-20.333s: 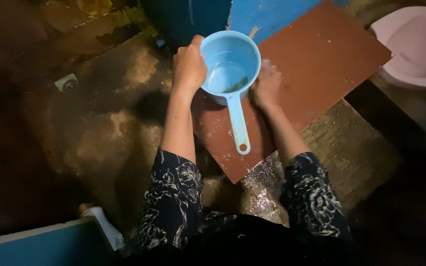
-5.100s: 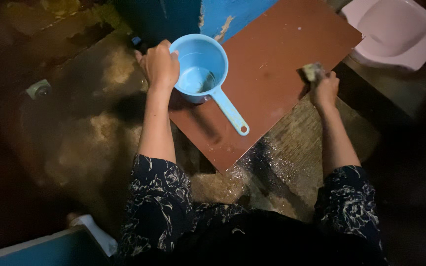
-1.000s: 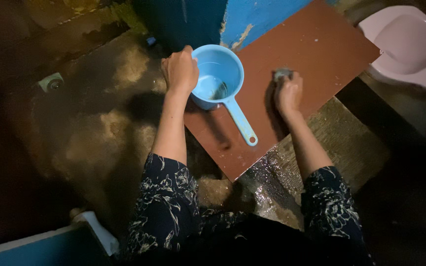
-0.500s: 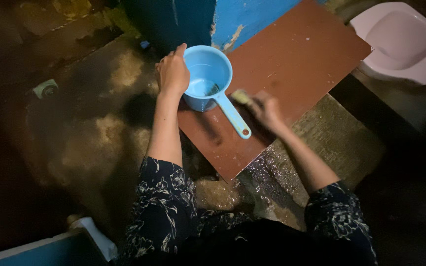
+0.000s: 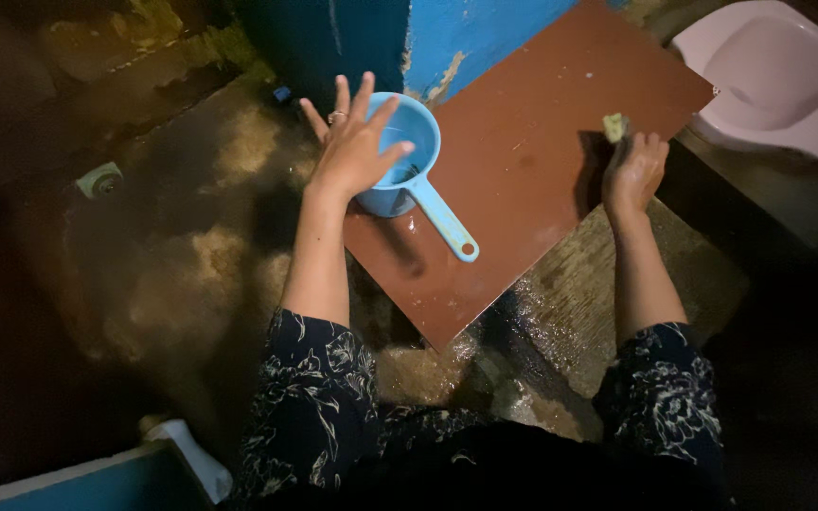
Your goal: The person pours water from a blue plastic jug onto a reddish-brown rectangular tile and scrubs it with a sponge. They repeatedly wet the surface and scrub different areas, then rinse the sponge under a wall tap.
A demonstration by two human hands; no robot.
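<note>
fingers of the left hand (image 5: 357, 142) are spreading wide over the blue dipper (image 5: 400, 156), gripping nothing. right hand (image 5: 634, 170) is pinching a sponge (image 5: 614, 126) at the brown board (image 5: 523, 180) edge; it may be slipping off.

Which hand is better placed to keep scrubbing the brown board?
Right. The right hand already holds the sponge against the brown board near its far edge. The left hand is open, fingers spread over the blue dipper, holding nothing.

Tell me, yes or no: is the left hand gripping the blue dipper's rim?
No: the left hand hovers over the blue dipper with fingers spread open, not closed on its rim.
</note>
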